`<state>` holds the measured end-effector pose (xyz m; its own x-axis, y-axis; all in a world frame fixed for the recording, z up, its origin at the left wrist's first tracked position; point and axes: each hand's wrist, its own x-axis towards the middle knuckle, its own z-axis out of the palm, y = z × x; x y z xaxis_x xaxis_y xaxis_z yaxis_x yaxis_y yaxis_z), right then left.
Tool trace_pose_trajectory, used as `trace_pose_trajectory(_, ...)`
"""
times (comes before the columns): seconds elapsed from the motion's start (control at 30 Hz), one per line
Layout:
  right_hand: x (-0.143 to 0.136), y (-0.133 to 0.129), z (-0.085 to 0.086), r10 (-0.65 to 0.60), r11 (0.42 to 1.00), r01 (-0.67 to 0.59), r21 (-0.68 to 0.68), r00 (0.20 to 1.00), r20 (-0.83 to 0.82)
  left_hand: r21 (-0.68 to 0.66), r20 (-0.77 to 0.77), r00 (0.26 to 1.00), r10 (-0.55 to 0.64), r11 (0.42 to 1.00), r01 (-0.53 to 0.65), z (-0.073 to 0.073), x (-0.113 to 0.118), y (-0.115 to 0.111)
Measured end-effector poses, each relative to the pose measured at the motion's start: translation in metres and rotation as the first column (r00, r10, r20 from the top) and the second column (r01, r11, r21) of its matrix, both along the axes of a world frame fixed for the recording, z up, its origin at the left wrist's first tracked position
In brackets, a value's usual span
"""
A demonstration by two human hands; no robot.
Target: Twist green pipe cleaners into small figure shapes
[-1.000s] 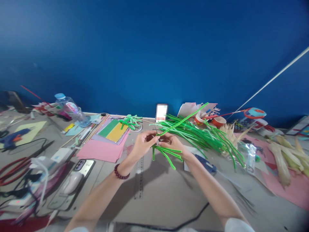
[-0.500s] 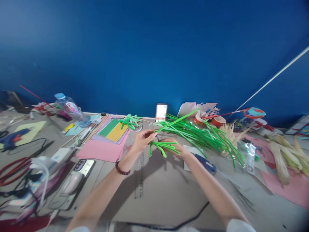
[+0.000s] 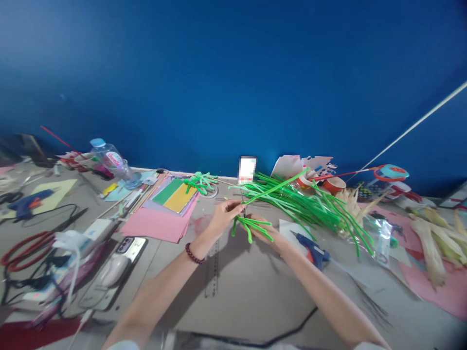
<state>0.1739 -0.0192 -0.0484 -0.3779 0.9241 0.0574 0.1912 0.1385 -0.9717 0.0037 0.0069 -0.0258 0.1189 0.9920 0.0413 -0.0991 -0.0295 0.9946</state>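
Observation:
My left hand (image 3: 225,216), with a dark bead bracelet on its wrist, pinches a long green pipe cleaner (image 3: 279,186) that slants up to the right. Below the pinch, a fan of short bent green pipe cleaners (image 3: 254,225) spreads out toward the right. My right hand (image 3: 268,232) is closed behind this fan, its fingers largely covered. A thin, dark grey piece (image 3: 244,208) stands between the two hands; whether it is a tool or wire I cannot tell. Under my left forearm lies a clear ruler (image 3: 212,274).
Loose green pipe cleaners (image 3: 310,206) are heaped at the right, beside a blue glue gun (image 3: 314,253). At left are pink paper (image 3: 155,224), a phone (image 3: 113,274) and a power strip (image 3: 47,282). A bundle of bent green pieces (image 3: 201,183) and a bottle (image 3: 115,160) stand farther back.
The whole view has shifted slightly, so things appear a little to the right. My hands keep their hold close together, and the thin grey piece between them shows more clearly.

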Motion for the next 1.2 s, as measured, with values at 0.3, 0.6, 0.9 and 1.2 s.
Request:
trace_pose_trajectory(0.3,-0.010,-0.014,-0.044,-0.120,0.954,0.130,-0.271,0.991,0.052,-0.088,0.056,0.995,0.080,0.993,-0.075,-0.042,0.007,-0.007)
trace_pose_trajectory(0.6,-0.007,-0.024,-0.047,-0.105,0.959,0.116,-0.260,0.993,0.058,0.027,-0.010,1.000,-0.027,0.999,0.027,-0.042,0.001,-0.028)
trace_pose_trajectory(0.9,-0.003,-0.020,-0.044,-0.123,0.960,0.146,-0.241,0.986,0.109,-0.015,-0.019,0.993,-0.117,0.993,0.117,-0.042,0.000,-0.021)
trace_pose_trajectory(1.2,-0.005,-0.016,-0.039,-0.146,0.974,0.169,-0.154,0.978,0.150,0.152,-0.368,0.928,-0.053,0.982,0.116,-0.055,0.002,-0.007)
